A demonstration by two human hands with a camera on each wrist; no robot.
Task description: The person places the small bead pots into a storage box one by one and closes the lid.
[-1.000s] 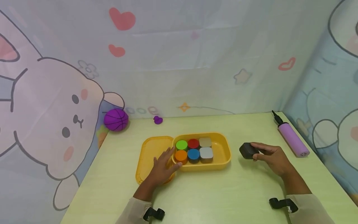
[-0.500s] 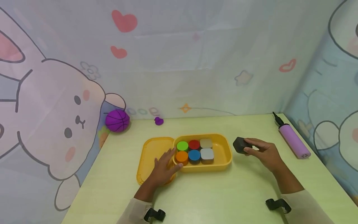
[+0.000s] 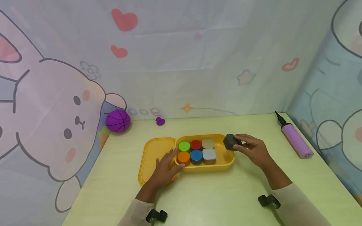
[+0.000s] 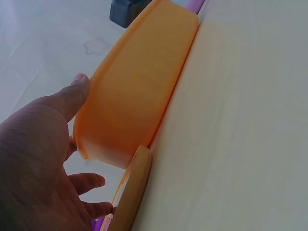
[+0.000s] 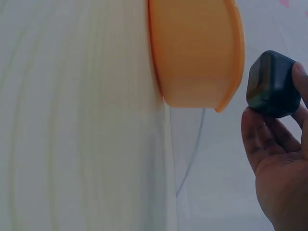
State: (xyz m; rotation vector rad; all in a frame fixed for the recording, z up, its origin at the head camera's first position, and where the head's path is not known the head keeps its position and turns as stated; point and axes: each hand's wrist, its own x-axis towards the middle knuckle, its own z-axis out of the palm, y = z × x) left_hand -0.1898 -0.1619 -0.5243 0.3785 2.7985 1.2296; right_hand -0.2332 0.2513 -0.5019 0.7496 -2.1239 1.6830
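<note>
A yellow box (image 3: 226, 158) sits mid-table with its lid (image 3: 151, 157) lying open to its left. Inside stand six small tins: green (image 3: 184, 146), red (image 3: 195, 144), beige (image 3: 208, 143), orange (image 3: 183, 156), blue (image 3: 196, 155) and grey (image 3: 209, 154). My left hand (image 3: 165, 168) rests flat with straight fingers against the box's left wall (image 4: 134, 96), over the lid. My right hand (image 3: 253, 150) pinches a black tin (image 3: 231, 142) (image 5: 273, 84) above the box's right rim, over the bare right end.
A purple ball (image 3: 118, 121) and a small purple duck (image 3: 160, 121) lie at the back left by the curtain. A pink pump (image 3: 295, 140) lies along the right table edge. Printed curtains close in the back and both sides.
My right hand has carried the black tin leftward from the table's right side to above the box's right rim. The left hand has stayed against the box.
</note>
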